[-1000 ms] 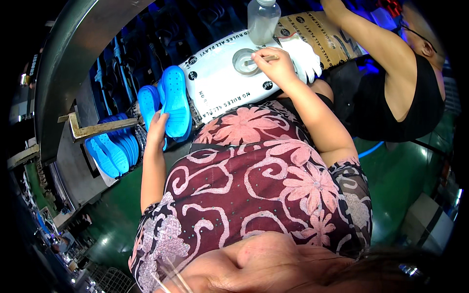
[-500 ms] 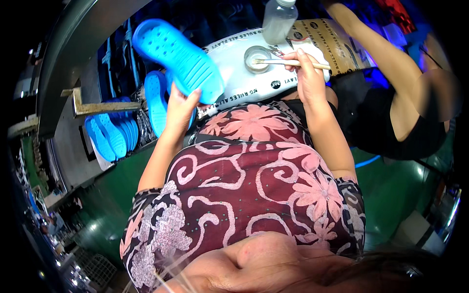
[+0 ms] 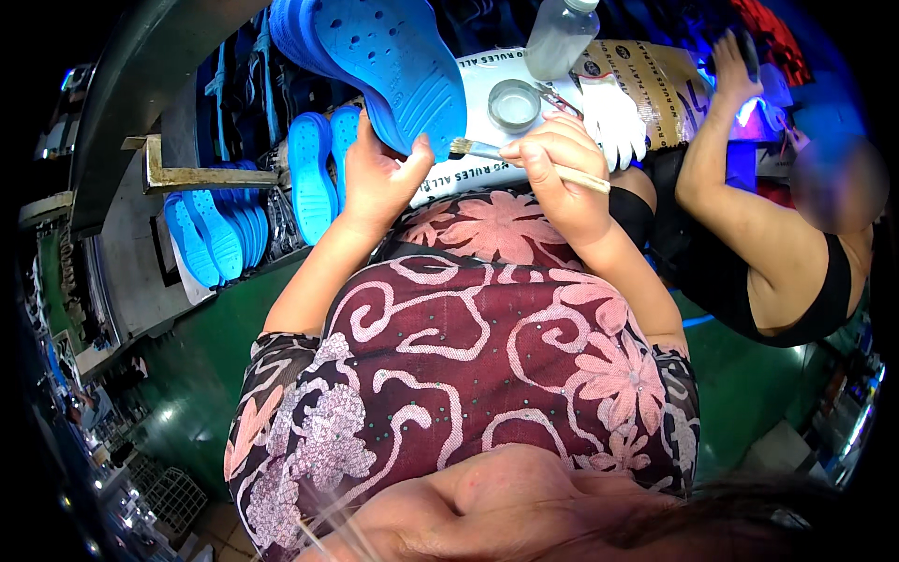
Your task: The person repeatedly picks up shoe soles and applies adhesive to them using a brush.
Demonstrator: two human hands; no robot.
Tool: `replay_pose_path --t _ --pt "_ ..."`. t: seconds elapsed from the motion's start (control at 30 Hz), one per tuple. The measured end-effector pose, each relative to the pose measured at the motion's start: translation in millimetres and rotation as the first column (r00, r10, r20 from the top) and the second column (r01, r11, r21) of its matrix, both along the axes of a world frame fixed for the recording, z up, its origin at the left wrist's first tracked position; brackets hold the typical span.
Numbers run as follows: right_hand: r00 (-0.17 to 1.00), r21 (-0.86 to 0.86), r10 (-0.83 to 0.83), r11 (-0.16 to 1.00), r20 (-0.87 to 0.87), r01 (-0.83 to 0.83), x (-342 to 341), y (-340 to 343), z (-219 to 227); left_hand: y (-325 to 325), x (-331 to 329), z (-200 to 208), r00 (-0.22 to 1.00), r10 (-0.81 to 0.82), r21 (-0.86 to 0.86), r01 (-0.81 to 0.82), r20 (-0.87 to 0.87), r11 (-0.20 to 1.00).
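Note:
A blue clog sole (image 3: pixel 389 70) with round holes and ridges is tilted up in my left hand (image 3: pixel 382 183), thumb on its near end and the other fingers beneath it. My right hand (image 3: pixel 562 173) pinches a paintbrush (image 3: pixel 485 150) with a pale handle. Its bristles are beside the sole's near right edge; whether they touch I cannot tell. Just beyond the brush, a small glass jar (image 3: pixel 513 117) stands on a white printed sheet (image 3: pixel 482 183). A clear bottle (image 3: pixel 559 42) with a white cap stands behind the jar. Right of it lies a white glove (image 3: pixel 613 122).
More blue soles (image 3: pixel 311 173) stand left of my left hand, with another row (image 3: pixel 211 229) farther left. A metal bar (image 3: pixel 211 180) juts out by them. At the right sits a co-worker, arm (image 3: pixel 716 155) raised, beside a brown printed sheet (image 3: pixel 670 84).
My right hand has brought the brush from the jar leftward to the sole. The sole is raised closer to me and its angle has changed. The co-worker's arm has shifted.

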State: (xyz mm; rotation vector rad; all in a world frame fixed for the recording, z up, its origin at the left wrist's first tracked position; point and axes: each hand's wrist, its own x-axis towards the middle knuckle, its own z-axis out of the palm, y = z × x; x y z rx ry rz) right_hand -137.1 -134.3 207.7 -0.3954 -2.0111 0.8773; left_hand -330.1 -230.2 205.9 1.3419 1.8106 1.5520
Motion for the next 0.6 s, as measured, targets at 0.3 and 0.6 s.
replay_pose_path --t 0.3,0.6 --pt "0.991 0.060 -0.089 0.994 -0.101 0.096 -3.8 3.9 -2.6 0.2 -9.3 -8.2 0.974 -0.011 0.137 0.043 -0.226 0.990" --pt "0.996 0.131 -0.034 0.990 -0.088 0.046 -13.3 2.8 1.2 -2.9 -7.1 -9.6 0.927 -0.026 0.124 0.078 -0.373 0.989"
